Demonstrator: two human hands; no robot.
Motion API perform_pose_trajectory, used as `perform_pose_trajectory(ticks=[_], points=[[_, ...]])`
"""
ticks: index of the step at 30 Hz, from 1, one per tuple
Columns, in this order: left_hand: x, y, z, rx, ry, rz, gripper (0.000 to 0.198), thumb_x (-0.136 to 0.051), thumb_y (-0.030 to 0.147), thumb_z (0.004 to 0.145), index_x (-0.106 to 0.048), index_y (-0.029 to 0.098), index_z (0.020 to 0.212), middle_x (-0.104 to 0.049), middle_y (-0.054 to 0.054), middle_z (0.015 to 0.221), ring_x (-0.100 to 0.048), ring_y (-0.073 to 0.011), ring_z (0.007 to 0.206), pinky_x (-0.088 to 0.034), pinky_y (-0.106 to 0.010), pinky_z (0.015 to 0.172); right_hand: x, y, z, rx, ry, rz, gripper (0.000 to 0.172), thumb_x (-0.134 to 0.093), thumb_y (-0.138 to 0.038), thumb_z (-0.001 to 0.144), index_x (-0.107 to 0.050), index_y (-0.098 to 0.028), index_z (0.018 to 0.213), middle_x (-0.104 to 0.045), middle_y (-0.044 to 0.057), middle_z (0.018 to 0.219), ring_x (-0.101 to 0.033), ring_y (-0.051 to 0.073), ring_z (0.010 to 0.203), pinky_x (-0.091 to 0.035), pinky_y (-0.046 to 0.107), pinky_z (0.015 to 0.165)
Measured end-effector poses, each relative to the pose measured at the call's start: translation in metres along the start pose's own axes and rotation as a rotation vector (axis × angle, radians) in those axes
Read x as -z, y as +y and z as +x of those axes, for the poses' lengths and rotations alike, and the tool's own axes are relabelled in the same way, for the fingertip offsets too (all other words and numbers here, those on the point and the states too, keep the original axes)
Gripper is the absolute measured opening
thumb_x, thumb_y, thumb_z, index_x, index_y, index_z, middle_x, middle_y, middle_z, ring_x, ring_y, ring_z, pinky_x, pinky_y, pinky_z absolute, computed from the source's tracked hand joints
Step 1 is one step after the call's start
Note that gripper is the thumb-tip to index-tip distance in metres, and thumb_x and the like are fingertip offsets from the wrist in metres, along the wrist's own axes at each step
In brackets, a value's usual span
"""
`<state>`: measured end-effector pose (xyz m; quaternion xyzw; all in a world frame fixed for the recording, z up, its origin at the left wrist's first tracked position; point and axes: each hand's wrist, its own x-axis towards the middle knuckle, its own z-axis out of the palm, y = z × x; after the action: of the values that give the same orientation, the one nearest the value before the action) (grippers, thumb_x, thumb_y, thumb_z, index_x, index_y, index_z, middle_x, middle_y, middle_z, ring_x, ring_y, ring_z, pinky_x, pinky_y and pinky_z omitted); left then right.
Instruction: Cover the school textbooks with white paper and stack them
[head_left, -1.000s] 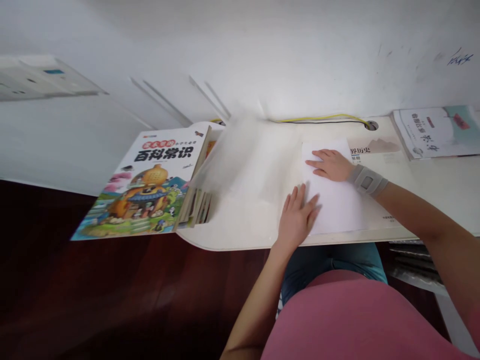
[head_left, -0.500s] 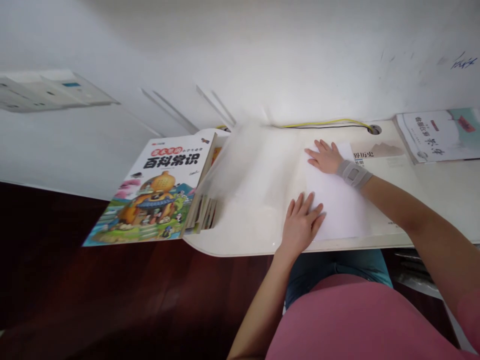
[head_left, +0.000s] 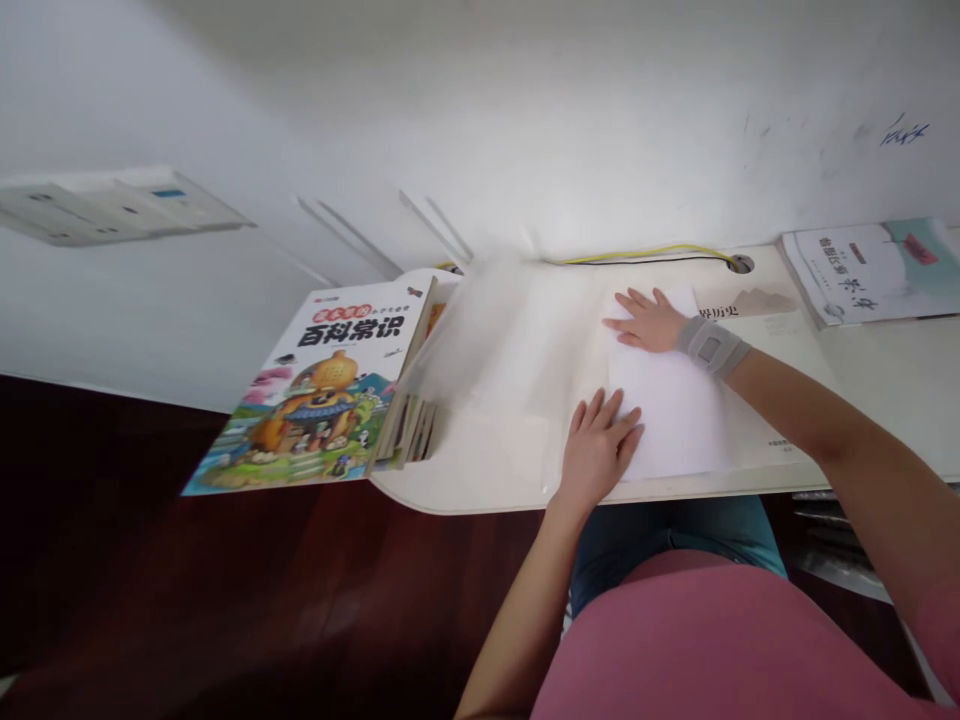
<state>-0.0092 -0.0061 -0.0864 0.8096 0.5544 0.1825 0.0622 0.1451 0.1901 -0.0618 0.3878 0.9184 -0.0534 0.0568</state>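
Observation:
A white sheet lies flat over part of a pale book, whose printed title and mountain picture show to the right of it. My right hand is spread on the sheet's upper left part, with a grey wrist wrap behind it. Lower down, my left hand rests along the sheet's left edge, fingers stretched out. A clear plastic film stretches left from the sheet, its far end raised off the table. Both hands lie open and hold nothing.
Left of the film, a colourful book tops a pile of books and overhangs the rounded white table. Another book lies at the far right. A yellow cable runs along the wall to a hole. Sockets are on the wall.
The view has shifted slightly. Both hands stay spread in nearly the same places on the sheet, and the film remains raised at the left.

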Motion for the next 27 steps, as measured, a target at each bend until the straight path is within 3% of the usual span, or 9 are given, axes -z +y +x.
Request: perform_pose_trajectory(ticks=[2, 4, 7, 9, 13, 17, 22, 27], points=[[-0.003, 0.0, -0.001, 0.004, 0.025, -0.003, 0.031, -0.048, 0.036, 0.092, -0.066, 0.026, 0.115, -0.05, -0.009, 0.14, -0.038, -0.0301, 0.135, -0.038, -0.053, 0.105, 0.003, 0.0, -0.018, 0.079, 0.029, 0.02, 0.044, -0.036, -0.041, 0.094, -0.05, -0.032, 0.134, -0.027, 0.008, 0.155, -0.02, 0.035, 0.141, -0.018, 0.066, 0.106], [-0.004, 0.0, -0.003, 0.015, 0.072, 0.007, 0.03, -0.049, 0.036, 0.091, -0.069, 0.024, 0.11, -0.049, -0.01, 0.141, -0.034, -0.0315, 0.137, -0.038, -0.053, 0.105, 0.003, 0.006, -0.041, 0.075, 0.155, 0.076, 0.043, -0.034, -0.041, 0.094, -0.057, -0.028, 0.128, -0.035, 0.009, 0.151, -0.026, 0.032, 0.14, -0.021, 0.061, 0.107], [0.0, 0.001, -0.005, 0.064, 0.125, 0.055, 0.028, -0.049, 0.035, 0.091, -0.071, 0.023, 0.104, -0.047, -0.011, 0.142, -0.029, -0.0338, 0.139, -0.034, -0.056, 0.106, -0.01, 0.026, -0.079, -0.096, 0.409, 0.22, 0.048, -0.031, -0.043, 0.095, -0.056, -0.018, 0.128, -0.046, 0.016, 0.141, -0.04, 0.027, 0.132, -0.032, 0.051, 0.106], [0.006, 0.004, -0.003, 0.083, 0.106, 0.092, 0.028, -0.048, 0.036, 0.092, -0.07, 0.023, 0.104, -0.045, -0.011, 0.144, -0.027, -0.0351, 0.14, -0.032, -0.058, 0.107, -0.024, 0.036, -0.104, -0.188, 0.482, 0.31, 0.053, -0.034, -0.048, 0.093, -0.051, -0.017, 0.132, -0.047, 0.017, 0.14, -0.044, 0.026, 0.129, -0.036, 0.05, 0.103], [0.017, 0.019, 0.009, -0.035, -0.035, 0.139, 0.048, -0.05, 0.048, 0.089, -0.055, 0.021, 0.129, -0.037, -0.012, 0.149, -0.022, -0.037, 0.141, -0.025, -0.062, 0.109, -0.044, 0.032, -0.141, -0.225, 0.429, 0.306, 0.068, -0.038, -0.056, 0.089, -0.033, -0.016, 0.144, -0.037, 0.018, 0.147, -0.032, 0.028, 0.138, -0.031, 0.054, 0.107], [0.012, 0.034, 0.02, -0.191, -0.253, 0.167, 0.078, -0.05, 0.063, 0.082, -0.037, 0.017, 0.143, -0.033, -0.014, 0.151, -0.017, -0.0371, 0.142, -0.016, -0.065, 0.11, -0.043, 0.014, -0.156, -0.235, 0.316, 0.212, 0.074, -0.037, -0.06, 0.088, -0.026, -0.017, 0.147, -0.03, 0.019, 0.151, -0.027, 0.029, 0.14, -0.024, 0.056, 0.109], [0.004, 0.031, 0.026, -0.159, -0.376, 0.221, 0.086, -0.037, 0.07, 0.083, -0.024, 0.015, 0.148, -0.026, -0.013, 0.154, -0.009, -0.0361, 0.144, -0.011, -0.067, 0.109, -0.04, 0.01, -0.161, -0.184, 0.308, 0.218, 0.076, -0.035, -0.066, 0.086, -0.028, -0.021, 0.146, -0.024, 0.017, 0.154, -0.025, 0.03, 0.141, -0.024, 0.057, 0.108], [0.011, 0.021, 0.03, -0.109, -0.429, 0.253, 0.087, -0.032, 0.072, 0.083, -0.019, 0.018, 0.15, -0.023, -0.011, 0.155, -0.007, -0.0362, 0.144, -0.009, -0.069, 0.109, -0.042, 0.014, -0.163, -0.102, 0.316, 0.216, 0.078, -0.034, -0.069, 0.085, -0.027, -0.021, 0.147, -0.021, 0.016, 0.155, -0.025, 0.031, 0.141, -0.023, 0.057, 0.108]])
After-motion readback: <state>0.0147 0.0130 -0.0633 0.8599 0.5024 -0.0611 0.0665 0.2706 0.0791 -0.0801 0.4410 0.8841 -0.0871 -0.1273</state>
